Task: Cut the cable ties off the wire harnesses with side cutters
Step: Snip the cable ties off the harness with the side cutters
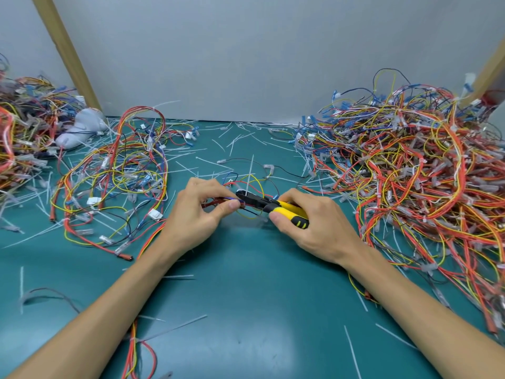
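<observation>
Mat (pixel 246 296), teal, littered, meets grey wall (pixel 246 64); left hand (pixel 191 217) pinches harness (pixel 211 202), right hand (pixel 314 228) grips cutters (pixel 289 207).

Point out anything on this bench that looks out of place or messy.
White cable-tie offcuts lie strewn across the green mat, uncollected. A crumpled pale cloth sits at the far left among the wire harnesses, the only thing there that isn't wire or tie. Nothing looks damaged.
</observation>
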